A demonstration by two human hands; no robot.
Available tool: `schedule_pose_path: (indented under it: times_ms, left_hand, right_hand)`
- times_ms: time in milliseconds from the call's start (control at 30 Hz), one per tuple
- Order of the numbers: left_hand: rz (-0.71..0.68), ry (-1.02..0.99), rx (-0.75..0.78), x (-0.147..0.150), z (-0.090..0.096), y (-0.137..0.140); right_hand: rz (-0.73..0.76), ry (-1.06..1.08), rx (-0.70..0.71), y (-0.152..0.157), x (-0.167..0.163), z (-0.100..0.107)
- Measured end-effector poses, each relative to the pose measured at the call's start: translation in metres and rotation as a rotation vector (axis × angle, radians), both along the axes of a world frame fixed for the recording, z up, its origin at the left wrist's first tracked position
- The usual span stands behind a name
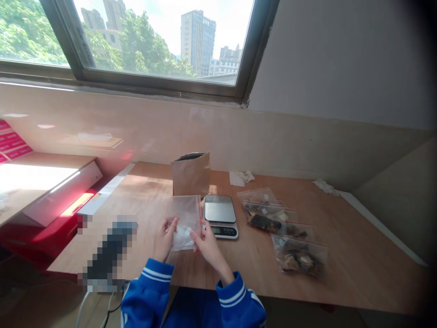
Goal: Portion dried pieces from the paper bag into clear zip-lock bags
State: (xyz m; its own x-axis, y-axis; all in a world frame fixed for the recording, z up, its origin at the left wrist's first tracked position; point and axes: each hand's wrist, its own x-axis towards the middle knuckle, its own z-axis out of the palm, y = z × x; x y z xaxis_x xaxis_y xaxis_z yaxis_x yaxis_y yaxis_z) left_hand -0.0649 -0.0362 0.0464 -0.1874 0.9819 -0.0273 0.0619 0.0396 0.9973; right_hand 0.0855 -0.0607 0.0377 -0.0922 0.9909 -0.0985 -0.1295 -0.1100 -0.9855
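Note:
My left hand and my right hand hold the lower part of a clear zip bag with a red seal strip, which lies on the wooden table. Something white sits inside the bag between my fingers. Just right of the bag stands a small digital kitchen scale with a bare steel platform. Behind the bag a brown paper pouch stands upright with its top open.
Several filled zip bags with dark dried pieces lie to the right of the scale, the nearest one by the front edge. A blurred dark object lies at the left. A red and white box stands beyond the table's left end.

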Motion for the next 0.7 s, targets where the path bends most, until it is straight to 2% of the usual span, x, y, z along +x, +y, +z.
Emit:
schedule_pose_path:
  times_ms: [200,333,433,567,633,700]
  left_hand:
    - [-0.033,0.134,-0.019,-0.013,-0.004,0.006]
    - [-0.050,0.297,-0.054,-0.019,-0.010,0.013]
    - [-0.068,0.489,-0.077,-0.028,-0.018,0.020]
    - [-0.077,0.698,-0.019,-0.031,-0.028,0.025]
    - [-0.054,0.746,-0.007,-0.029,-0.032,0.027]
    - [-0.069,0.755,0.007,-0.028,-0.035,0.030]
  right_hand:
    - [-0.004,0.020,-0.090,0.000,-0.007,-0.001]
    - [-0.057,-0.032,-0.071,-0.004,0.014,-0.005]
    - [-0.231,-0.156,0.025,-0.008,0.059,-0.009]
    - [-0.567,-0.462,0.203,-0.013,0.142,-0.020]
    - [-0.664,-0.567,0.209,-0.014,0.178,-0.030]
    - [-0.661,-0.600,0.198,-0.012,0.207,-0.038]
